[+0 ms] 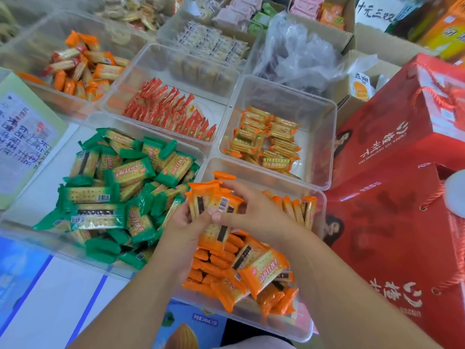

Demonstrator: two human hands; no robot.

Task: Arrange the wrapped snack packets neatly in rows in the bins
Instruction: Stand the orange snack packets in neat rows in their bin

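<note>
A stack of orange-wrapped cracker packets (214, 205) is held upright over the near clear bin (317, 250). My left hand (185, 222) grips the stack from the left. My right hand (247, 210) grips it from the right, thumb on the front packet. Loose orange packets (261, 270) lie piled in the near part of that bin. A short row of orange packets (298, 209) stands on edge at its far right. The bin to the left (22, 197) holds a loose heap of green packets (120, 195).
Beyond stand clear bins of red packets (171, 112), small orange-gold packets (266, 139) and mixed orange packets (83, 69). Large red gift boxes (392, 197) press against the right side. A crumpled plastic bag (299, 54) and a printed green carton (22, 137) flank the bins.
</note>
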